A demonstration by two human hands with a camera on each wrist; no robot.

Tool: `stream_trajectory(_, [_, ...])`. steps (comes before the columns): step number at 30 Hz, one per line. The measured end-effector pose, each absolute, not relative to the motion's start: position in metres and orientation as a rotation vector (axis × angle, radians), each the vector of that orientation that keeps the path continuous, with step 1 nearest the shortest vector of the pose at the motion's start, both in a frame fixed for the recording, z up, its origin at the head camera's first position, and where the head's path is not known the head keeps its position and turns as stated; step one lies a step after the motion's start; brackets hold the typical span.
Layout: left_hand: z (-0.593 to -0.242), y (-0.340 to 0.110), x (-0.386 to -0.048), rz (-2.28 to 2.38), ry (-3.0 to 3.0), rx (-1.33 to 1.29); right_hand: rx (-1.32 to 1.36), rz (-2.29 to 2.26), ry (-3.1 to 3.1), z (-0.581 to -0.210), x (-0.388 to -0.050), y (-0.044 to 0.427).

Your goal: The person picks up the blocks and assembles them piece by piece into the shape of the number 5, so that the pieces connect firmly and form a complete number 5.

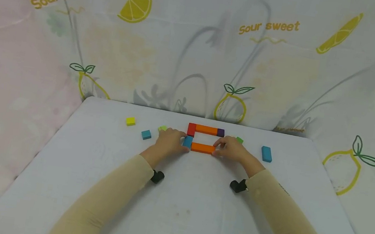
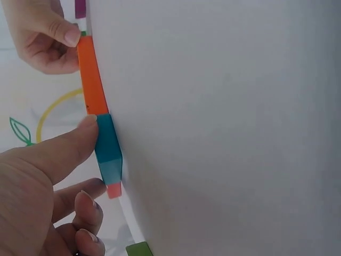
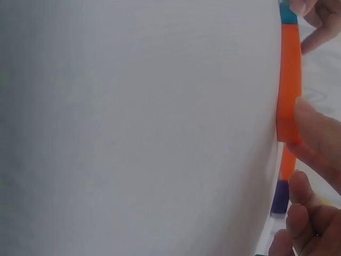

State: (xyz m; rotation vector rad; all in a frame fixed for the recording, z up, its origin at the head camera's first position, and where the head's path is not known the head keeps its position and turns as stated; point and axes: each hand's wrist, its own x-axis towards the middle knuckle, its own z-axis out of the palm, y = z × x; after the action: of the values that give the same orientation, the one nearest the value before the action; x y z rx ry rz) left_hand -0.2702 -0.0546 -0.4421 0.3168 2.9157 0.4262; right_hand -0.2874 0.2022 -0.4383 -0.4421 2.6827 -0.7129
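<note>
My left hand [image 1: 170, 142] pinches a blue block [image 1: 187, 142] between thumb and index finger; in the left wrist view the thumb lies at one end of the block [image 2: 109, 146] and the index finger at the other. The blue block abuts the left end of an orange block [image 1: 202, 148]. At that orange block's right end, my right hand [image 1: 231, 149] pinches it with thumb and index finger, seen on the block [image 3: 289, 80] in the right wrist view. Behind lie a red block [image 1: 191, 129], a second orange block [image 1: 206, 129] and a purple block [image 1: 220, 132], joined in a row.
Left of the hands lie a yellow block [image 1: 130, 121], a small blue block [image 1: 146, 134] and a partly hidden light green block [image 1: 162, 128]. To the right are a green block [image 1: 239, 140], partly covered, and a blue block [image 1: 266, 154]. A printed cloth [image 1: 195, 55] hangs behind the white table [image 1: 188, 220].
</note>
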Motion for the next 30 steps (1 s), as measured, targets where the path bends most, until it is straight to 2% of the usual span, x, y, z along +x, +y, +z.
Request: stream_trajectory(30, [-0.4405, -0.0466, -0.2653, 0.408, 2.966, 0.248, -0.423, -0.693, 2.673, -0.4341, -0.2844, 0.2033])
